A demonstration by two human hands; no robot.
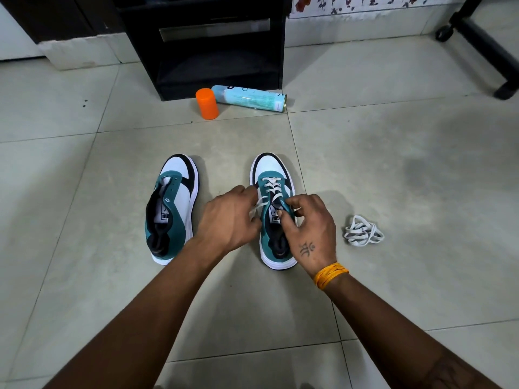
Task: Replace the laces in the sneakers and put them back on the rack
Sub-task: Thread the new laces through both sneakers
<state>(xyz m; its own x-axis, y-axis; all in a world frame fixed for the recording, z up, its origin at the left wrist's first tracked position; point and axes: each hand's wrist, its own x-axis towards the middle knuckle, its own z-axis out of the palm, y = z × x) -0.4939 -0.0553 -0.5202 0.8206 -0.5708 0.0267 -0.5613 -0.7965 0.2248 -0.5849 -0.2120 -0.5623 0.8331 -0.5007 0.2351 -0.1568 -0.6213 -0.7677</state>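
Two teal, white and black sneakers stand side by side on the tiled floor, toes pointing away from me. The left sneaker (pixel 172 203) has no lace in its eyelets. The right sneaker (pixel 271 175) carries a white lace (pixel 271 184) crossed through its front eyelets. My left hand (pixel 229 217) grips a loose end of that lace at the shoe's left side. My right hand (pixel 309 224) pinches the teal eyelet flap on the shoe's right side. A loose bundle of white lace (pixel 362 231) lies on the floor to the right.
A black shoe rack (pixel 207 43) stands against the far wall. In front of it lie a light-blue spray can (pixel 250 98) on its side and its orange cap (pixel 207 103). A black wheeled chair base (pixel 483 43) is at the far right.
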